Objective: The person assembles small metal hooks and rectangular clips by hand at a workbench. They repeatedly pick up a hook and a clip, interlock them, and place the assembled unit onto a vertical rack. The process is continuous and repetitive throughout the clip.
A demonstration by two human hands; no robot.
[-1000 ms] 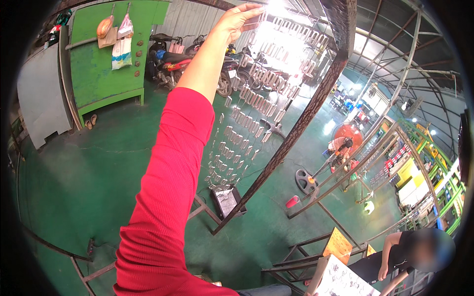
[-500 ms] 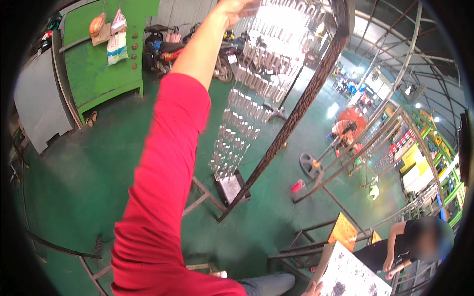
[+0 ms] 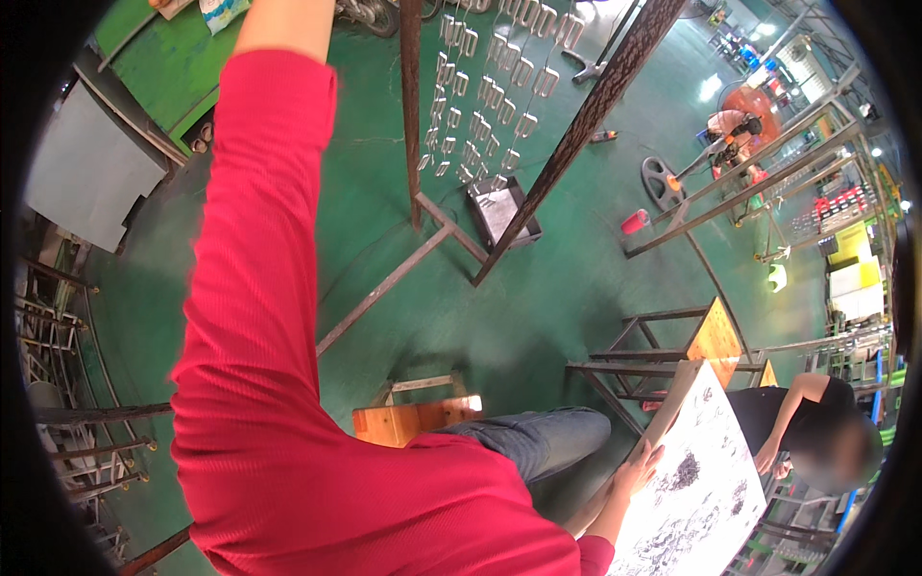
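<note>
The red-sleeved left arm (image 3: 264, 221) rises past the upper edge, its hand out of view, so its grip can't be told; to its right, looped metal pieces (image 3: 495, 101) hang in strands above a dark tray (image 3: 534, 233). Farther right, the right hand (image 3: 637, 470) touches the white-topped desk (image 3: 678, 398), fingers partly extended, any hold unclear, near scattered dark bits (image 3: 686, 469) and a co-worker in black (image 3: 816, 403).

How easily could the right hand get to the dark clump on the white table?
Probably yes: the right hand is at the edge of the white table, and nothing seems to block the dark clump.
</note>
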